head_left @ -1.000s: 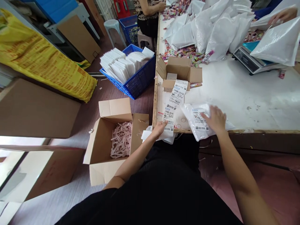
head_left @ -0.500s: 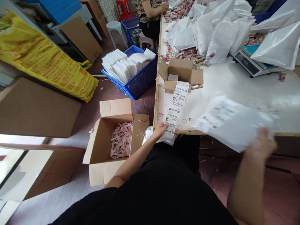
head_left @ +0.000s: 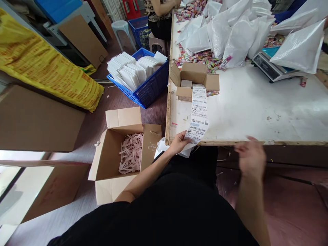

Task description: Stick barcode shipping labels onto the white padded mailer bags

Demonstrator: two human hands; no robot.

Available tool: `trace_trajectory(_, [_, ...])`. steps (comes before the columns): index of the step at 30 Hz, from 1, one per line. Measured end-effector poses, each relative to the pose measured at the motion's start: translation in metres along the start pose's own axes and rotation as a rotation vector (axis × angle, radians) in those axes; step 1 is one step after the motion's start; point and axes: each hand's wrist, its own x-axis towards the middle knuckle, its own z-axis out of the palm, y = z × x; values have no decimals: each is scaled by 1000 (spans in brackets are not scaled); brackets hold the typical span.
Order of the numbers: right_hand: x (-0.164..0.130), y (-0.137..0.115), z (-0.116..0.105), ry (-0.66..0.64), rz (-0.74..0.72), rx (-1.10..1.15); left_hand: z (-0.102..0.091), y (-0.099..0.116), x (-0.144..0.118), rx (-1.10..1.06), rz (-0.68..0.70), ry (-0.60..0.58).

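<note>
My left hand [head_left: 179,142] pinches the near end of a long strip of printed shipping labels [head_left: 198,114]. The strip runs up the white table [head_left: 256,102] to a small open cardboard box [head_left: 194,79]. My right hand [head_left: 251,159] hovers just below the table's front edge, fingers apart and holding nothing; it is blurred. Some white paper or plastic [head_left: 161,147] lies under my left hand at the table corner.
An open cardboard box with pink paper strips [head_left: 125,153] stands on the floor at my left. Behind it is a blue basket of white envelopes [head_left: 143,78]. White filled bags [head_left: 230,34], loose sweets and a scale [head_left: 269,66] lie on the far table. Another person [head_left: 161,13] sits at the far end.
My right hand swept the labelled white bag off the table to the right and has come back empty. My left hand pulled the label strip to the right.
</note>
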Motion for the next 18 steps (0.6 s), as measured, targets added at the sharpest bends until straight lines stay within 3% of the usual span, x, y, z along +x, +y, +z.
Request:
trace_trajectory(2, [-14, 7, 55, -268, -1, -141, 6, 5, -3, 56, 1, -17])
trace_trajectory(4, [-25, 13, 97, -353, -153, -293, 7, 9, -5, 66, -52, -50])
trace_trajectory(6, [-33, 20, 119, -371, -331, -424, 1, 14, -6, -39, -152, -56])
trace_trajectory(8, [-39, 28, 126, -449, -464, -508, -7, 17, -4, -207, -266, -21])
trace_trajectory(10, [-47, 35, 127, -558, -537, -540, -16, 16, 3, -327, -365, 16])
trace_trajectory(12, [-53, 36, 124, -589, -568, -553, -21, 12, 13, -372, -435, 58])
trace_trajectory(15, [-50, 17, 101, -558, -536, -550, -28, 1, 32, -372, -478, 290])
trace_trajectory(17, [-38, -9, 64, -358, -459, -419, -35, -6, 42, -346, -454, 474])
trace_trajectory(18, [-30, -23, 40, -174, -384, -293, -39, -8, 45, -338, -421, 516])
